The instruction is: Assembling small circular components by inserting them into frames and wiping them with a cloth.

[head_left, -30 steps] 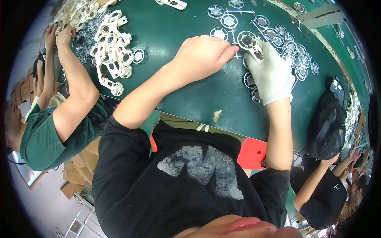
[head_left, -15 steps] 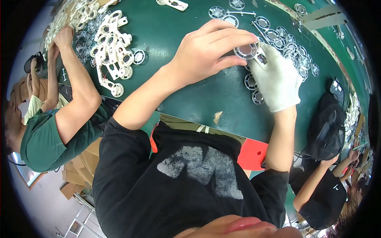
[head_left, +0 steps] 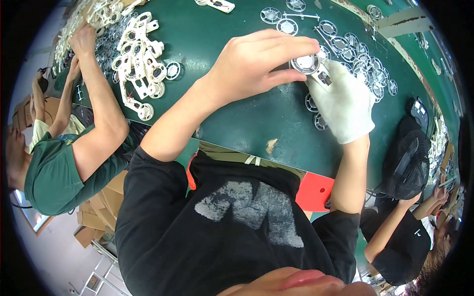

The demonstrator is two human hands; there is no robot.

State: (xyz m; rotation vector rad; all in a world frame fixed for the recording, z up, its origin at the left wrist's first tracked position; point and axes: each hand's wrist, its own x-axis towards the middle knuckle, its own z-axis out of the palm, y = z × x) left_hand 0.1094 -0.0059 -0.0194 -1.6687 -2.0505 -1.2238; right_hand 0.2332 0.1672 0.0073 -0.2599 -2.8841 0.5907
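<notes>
Between my hands is a white plastic housing (head_left: 323, 78) with a round spoked ring cover (head_left: 305, 64) at its end. My bare left hand (head_left: 264, 59) pinches the ring's edge, thumb below and fingers above. The lower part of the housing is gripped by my right hand (head_left: 344, 103), which wears a white glove; its fingertips are partly hidden. Just beyond the glove lies a spread of loose spoked ring covers (head_left: 363, 64). A few more rings peek out beside the glove's left edge.
Left on the green table (head_left: 237, 130) lies a heap of white housings (head_left: 140, 59), with a single ring (head_left: 173, 70) beside it. A co-worker in a green shirt (head_left: 59, 167) reaches over the table at left. A black mesh bag (head_left: 407, 158) sits at right.
The ring and housing have tilted slightly, so the ring now looks paler and more of the housing shows. My right hand has shifted slightly lower. The co-worker's arms at left have moved.
</notes>
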